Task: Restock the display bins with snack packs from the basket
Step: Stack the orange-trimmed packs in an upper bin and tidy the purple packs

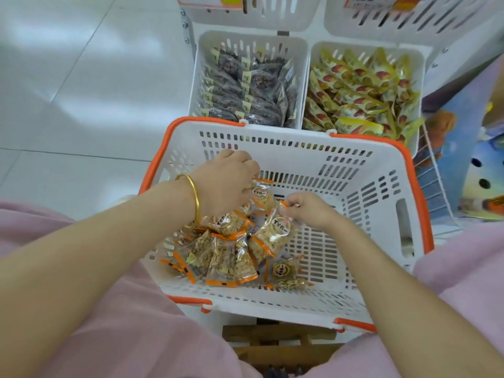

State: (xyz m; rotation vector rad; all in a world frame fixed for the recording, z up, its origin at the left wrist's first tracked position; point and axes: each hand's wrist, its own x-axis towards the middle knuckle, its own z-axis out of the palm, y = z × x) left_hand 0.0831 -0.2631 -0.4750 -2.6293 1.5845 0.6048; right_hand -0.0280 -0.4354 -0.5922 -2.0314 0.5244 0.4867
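Small clear crinkly-film snack packs (pixel 226 255) with orange sealed ends and pale seeds inside lie heaped at the 8 o'clock corner of the white slotted plastic basket with orange rim (pixel 362 170). I judge them light, soft and a bit slippery, with brittle contents, so no squeezing the belly. The flat orange seam is the best place to take hold, or scoop several loosely.

My left hand (pixel 226 184) is knuckles up at the heap's 12 o'clock, fingers curled down round a bunch of packs, tips hidden. My right hand (pixel 308 208), at 3 o'clock of the left, pinches the orange end of the upper snack pack (pixel 276 231) between thumb and fingertips.

A smooth gold bangle (pixel 195 203) is on my left wrist.

At 12 o'clock beyond the basket are two white perforated plastic bins. The left display bin (pixel 252 36) holds dark glossy packs. The right display bin (pixel 368 46) holds yellow pointed wrappers. Neither shows orange-edged packs, so the target bin is unclear.

A soft pink garment (pixel 95 309) is at 6 o'clock, and a glossy pale tiled floor (pixel 81 77) at 10.
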